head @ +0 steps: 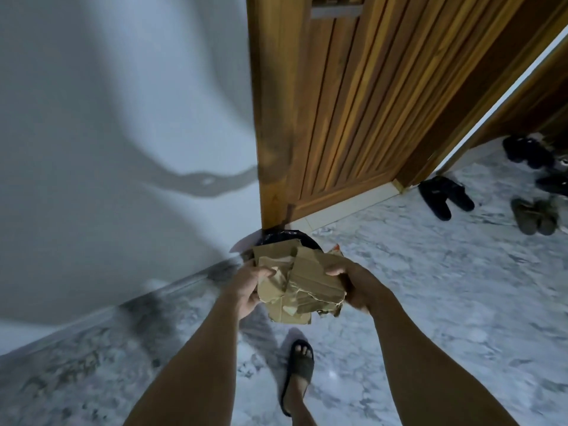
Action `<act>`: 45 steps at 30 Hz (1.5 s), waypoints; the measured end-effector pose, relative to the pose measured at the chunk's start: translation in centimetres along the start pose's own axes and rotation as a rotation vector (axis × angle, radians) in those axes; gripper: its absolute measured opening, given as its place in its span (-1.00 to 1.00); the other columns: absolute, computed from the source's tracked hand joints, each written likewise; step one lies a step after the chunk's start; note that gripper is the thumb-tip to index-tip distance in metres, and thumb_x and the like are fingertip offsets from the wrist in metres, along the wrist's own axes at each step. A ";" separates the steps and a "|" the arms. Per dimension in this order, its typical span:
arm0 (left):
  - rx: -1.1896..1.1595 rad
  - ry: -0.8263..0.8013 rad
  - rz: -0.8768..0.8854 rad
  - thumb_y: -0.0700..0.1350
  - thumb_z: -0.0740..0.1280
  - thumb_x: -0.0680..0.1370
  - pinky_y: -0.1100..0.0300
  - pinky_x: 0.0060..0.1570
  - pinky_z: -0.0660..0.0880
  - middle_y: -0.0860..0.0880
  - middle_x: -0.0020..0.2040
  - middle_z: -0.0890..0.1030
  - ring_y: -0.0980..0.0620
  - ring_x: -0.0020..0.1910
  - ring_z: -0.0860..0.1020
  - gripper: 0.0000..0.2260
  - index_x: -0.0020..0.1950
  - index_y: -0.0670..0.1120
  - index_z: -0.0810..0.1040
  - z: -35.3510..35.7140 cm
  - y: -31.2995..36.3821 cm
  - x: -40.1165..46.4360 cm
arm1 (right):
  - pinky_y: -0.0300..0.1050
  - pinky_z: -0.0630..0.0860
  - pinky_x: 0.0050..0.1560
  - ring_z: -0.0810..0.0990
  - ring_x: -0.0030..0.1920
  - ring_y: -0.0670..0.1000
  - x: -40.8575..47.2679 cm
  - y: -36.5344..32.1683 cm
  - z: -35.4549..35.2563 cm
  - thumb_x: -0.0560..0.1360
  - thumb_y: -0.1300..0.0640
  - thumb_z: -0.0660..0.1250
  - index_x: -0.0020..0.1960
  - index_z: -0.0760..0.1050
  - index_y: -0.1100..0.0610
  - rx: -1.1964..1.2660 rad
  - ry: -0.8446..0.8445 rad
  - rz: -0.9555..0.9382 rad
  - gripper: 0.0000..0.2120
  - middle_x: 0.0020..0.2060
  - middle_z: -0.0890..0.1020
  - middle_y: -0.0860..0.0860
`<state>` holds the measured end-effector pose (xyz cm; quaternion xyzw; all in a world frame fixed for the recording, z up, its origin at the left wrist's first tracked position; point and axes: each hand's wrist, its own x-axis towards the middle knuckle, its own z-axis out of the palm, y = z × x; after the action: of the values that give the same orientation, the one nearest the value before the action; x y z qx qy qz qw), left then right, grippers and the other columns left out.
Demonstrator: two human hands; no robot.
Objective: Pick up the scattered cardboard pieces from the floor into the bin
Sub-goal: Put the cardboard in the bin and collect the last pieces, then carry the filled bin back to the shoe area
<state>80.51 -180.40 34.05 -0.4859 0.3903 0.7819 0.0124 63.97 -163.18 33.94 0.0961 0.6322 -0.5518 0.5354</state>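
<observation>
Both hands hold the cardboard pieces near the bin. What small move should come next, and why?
Probably carry the cardboard pieces a little forward over the black bin, then release. The left hand and right hand grip the bundle just short of the bin's opening, which it partly hides.

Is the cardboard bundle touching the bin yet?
Cannot tell. In the head view the cardboard bundle, gripped by both hands, overlaps the bin rim, hiding any gap.

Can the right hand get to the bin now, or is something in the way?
Probably not: the right hand and left hand both hold the cardboard pieces, which cover most of the bin.
</observation>
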 end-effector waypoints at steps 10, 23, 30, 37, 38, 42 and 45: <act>0.140 0.071 -0.132 -0.37 0.43 0.43 0.01 -0.09 0.57 -0.17 0.03 0.70 -0.18 -0.01 0.63 -0.64 0.16 -0.06 0.60 -2.4 -4.5 30.5 | 0.03 0.55 -0.12 0.60 -0.03 0.22 28.9 3.3 -3.8 0.44 0.40 0.26 0.03 0.59 0.10 -0.062 0.145 0.162 -0.70 -0.03 0.61 0.18; 0.475 -0.058 -0.195 -0.38 0.41 0.48 0.39 -0.26 0.51 0.09 0.04 0.56 0.14 -0.03 0.56 -0.40 0.42 0.04 0.36 -4.0 -9.9 38.8 | 0.31 0.48 0.20 0.21 0.51 0.24 37.1 8.5 -5.9 0.51 0.26 0.38 0.23 0.37 -0.18 -0.293 0.070 0.335 -0.55 0.50 0.26 0.04; 0.790 0.075 -0.110 -0.29 0.41 0.49 0.31 -0.09 0.44 0.07 0.09 0.62 0.10 -0.03 0.56 -0.56 0.33 0.03 0.53 -4.3 -7.2 37.8 | 0.02 0.51 0.02 0.48 0.18 0.17 36.7 6.8 -7.0 0.49 0.23 0.42 0.49 0.29 0.03 -0.435 0.274 0.238 -0.38 0.35 0.44 0.15; 1.097 0.502 0.169 -0.11 0.25 0.34 -0.09 -0.06 0.58 -0.11 0.00 0.58 -0.21 -0.02 0.57 -0.70 0.05 -0.04 0.55 -7.0 -8.6 40.0 | 0.24 0.51 0.22 0.46 0.30 0.31 37.6 9.0 -9.1 0.46 0.15 0.38 0.55 0.17 0.11 -0.707 0.526 0.170 -0.28 0.43 0.31 0.23; 1.105 0.511 0.146 -0.12 0.24 0.33 -0.11 -0.01 0.57 -0.12 0.07 0.56 -0.22 0.03 0.56 -0.62 0.14 -0.04 0.51 -7.7 -9.2 40.6 | 0.23 0.50 0.23 0.43 0.33 0.32 37.8 9.4 -9.4 0.48 0.17 0.37 0.57 0.13 0.13 -0.700 0.529 0.188 -0.26 0.45 0.29 0.24; 1.054 0.423 0.046 -0.24 0.32 0.40 0.07 -0.27 0.46 -0.08 -0.20 0.58 -0.13 -0.23 0.57 -0.74 0.06 -0.06 0.47 -7.9 -9.1 40.2 | -0.01 0.44 -0.06 0.47 0.24 0.26 38.7 10.7 -9.8 0.53 0.23 0.31 0.59 0.09 0.21 -0.623 0.489 0.275 -0.30 0.40 0.39 0.27; 1.056 0.410 0.037 -0.31 0.30 0.43 0.12 -0.29 0.36 -0.07 -0.22 0.59 -0.11 -0.23 0.55 -0.74 0.07 -0.07 0.51 -8.8 -9.6 41.1 | 0.12 0.59 -0.04 0.55 0.07 0.23 39.6 11.8 -9.8 0.52 0.29 0.28 0.35 0.40 0.28 -0.576 0.458 0.324 -0.61 0.19 0.55 0.26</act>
<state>69.25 -194.00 -5.25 -0.5487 0.7314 0.3702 0.1641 50.58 -169.50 -5.84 0.1608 0.8406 -0.2248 0.4658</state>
